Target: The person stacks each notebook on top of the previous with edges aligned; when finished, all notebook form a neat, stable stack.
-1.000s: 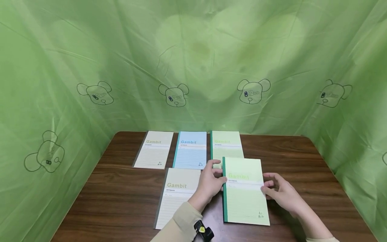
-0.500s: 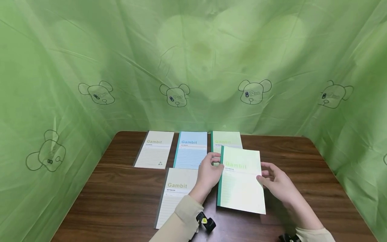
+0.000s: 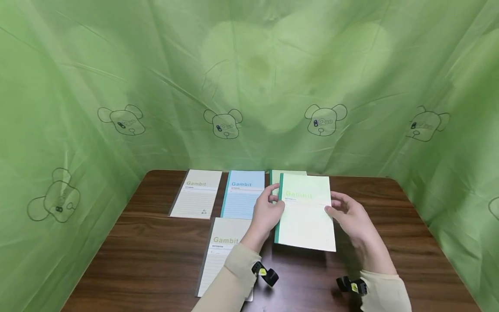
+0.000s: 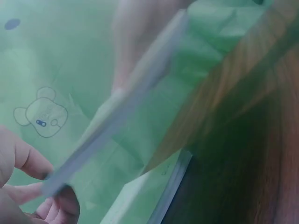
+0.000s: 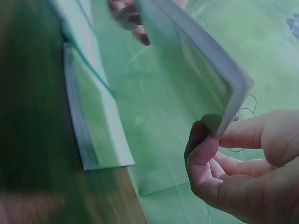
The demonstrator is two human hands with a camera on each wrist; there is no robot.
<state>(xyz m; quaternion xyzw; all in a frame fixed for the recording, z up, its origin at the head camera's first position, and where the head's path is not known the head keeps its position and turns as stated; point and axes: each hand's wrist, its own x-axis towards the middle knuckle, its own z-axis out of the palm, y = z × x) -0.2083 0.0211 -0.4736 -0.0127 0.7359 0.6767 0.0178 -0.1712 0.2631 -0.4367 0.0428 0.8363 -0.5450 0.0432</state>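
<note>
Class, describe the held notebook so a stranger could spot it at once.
On the brown table, look right of the blue notebook. There the left grip and right grip hold a pale green notebook with a dark green spine by its sides. Unlike its green neighbour lying behind, it is raised off the table.

"How is the head view looking?"

"Bright: pale patches are glowing on the cloth, and the held book is catching glare that is washing out its lower print."

"Are shadows falling?"

"Light is coming from above, and the held book is throwing a dark patch onto the table below."

"And the wrist views?"

"Both are looking dimmer and hazier. In the left one the held book is smearing and the right hand is softening, perhaps from motion. In the right one the table is sinking into near-black at the left, while the same hand is showing more crisply."
</note>
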